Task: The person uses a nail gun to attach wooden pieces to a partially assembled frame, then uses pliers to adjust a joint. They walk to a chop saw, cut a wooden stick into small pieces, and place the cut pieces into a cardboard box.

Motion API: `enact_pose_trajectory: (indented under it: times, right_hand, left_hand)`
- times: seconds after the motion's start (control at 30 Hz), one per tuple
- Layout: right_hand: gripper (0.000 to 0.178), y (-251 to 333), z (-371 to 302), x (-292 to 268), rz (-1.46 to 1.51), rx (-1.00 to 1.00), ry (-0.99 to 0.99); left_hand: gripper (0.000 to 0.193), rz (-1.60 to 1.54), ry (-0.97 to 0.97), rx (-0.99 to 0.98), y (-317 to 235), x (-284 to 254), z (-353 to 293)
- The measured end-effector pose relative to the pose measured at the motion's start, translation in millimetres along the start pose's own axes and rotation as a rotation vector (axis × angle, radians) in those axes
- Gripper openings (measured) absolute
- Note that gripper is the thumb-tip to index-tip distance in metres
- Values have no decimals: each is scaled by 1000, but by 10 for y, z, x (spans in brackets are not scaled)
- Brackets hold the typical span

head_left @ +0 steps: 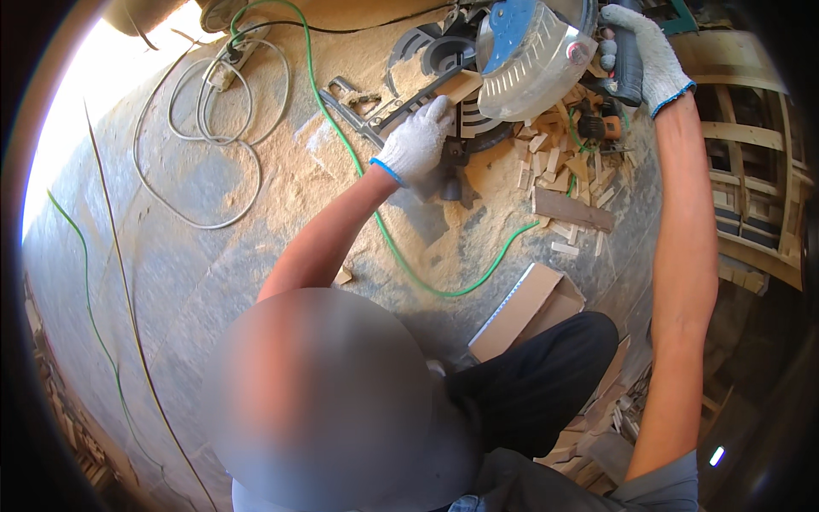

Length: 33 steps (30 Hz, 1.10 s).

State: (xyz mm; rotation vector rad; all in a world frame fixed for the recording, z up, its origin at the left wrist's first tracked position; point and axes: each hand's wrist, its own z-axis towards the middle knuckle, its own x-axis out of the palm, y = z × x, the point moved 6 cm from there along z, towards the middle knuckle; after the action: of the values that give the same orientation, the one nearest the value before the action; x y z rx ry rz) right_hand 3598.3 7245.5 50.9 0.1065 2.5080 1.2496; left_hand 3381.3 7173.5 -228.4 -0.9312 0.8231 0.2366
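A miter saw (pixel 512 43) with a blue and see-through blade guard (pixel 533 72) stands on the floor at the top middle. My right hand (pixel 657 55), in a white knitted glove with a blue cuff, is wrapped round the saw's dark handle (pixel 629 68). My left hand (pixel 416 143), gloved the same way, presses its fingers on a short wood piece (pixel 461 86) against the saw's fence, left of the guard. The guard hides the blade and the far end of the piece.
Many small wood offcuts (pixel 554 162) lie right of the saw, beside an orange and black power tool (pixel 600 128). A green cord (pixel 388 235) loops across the sawdust. A grey cable (pixel 183 200) lies coiled at left. An open cardboard box (pixel 520 311) sits before my knee.
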Motion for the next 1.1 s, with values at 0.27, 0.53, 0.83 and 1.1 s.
enact_pose_trajectory:
  times: [0.27, 0.53, 0.83, 1.1]
  right_hand:
    - [21, -26, 274, -145, -117, -339, 54]
    - [26, -152, 176, -181, -152, -270, -19]
    - [22, -376, 73, -68, -11, -171, 10]
    - [20, -469, 49, -99, 8, -219, -13]
  left_hand:
    - [39, -89, -21, -124, 190, 40, -36]
    - [41, -126, -10, -217, 104, -23, -12]
    - [52, -135, 38, -268, 84, -86, -13]
    - [53, -141, 42, -300, 65, -72, 10]
